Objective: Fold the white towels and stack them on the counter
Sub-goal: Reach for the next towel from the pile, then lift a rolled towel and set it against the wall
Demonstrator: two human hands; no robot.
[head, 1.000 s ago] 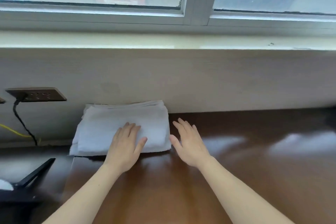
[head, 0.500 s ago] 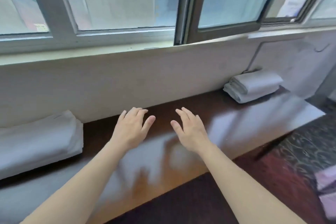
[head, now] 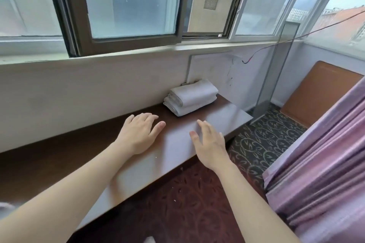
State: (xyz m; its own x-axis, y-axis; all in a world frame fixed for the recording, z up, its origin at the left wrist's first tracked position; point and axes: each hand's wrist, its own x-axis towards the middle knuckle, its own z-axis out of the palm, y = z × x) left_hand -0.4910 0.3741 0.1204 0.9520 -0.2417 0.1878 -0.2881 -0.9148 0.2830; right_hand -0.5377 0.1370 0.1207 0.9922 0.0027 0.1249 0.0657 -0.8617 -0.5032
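Counter (head: 59, 156) under a window (head: 128, 6), two folded towels (head: 192, 96), two bare hands.
The long brown counter runs along the wall, and a pink curtain (head: 325, 154) hangs at the right. The two white towels lie stacked one on the other at the counter's far right end, against the wall. The left hand (head: 141, 134) and right hand (head: 210, 144) hover near the stack, fingers straight and slightly spread, holding nothing. Whether they touch the counter cannot be told.
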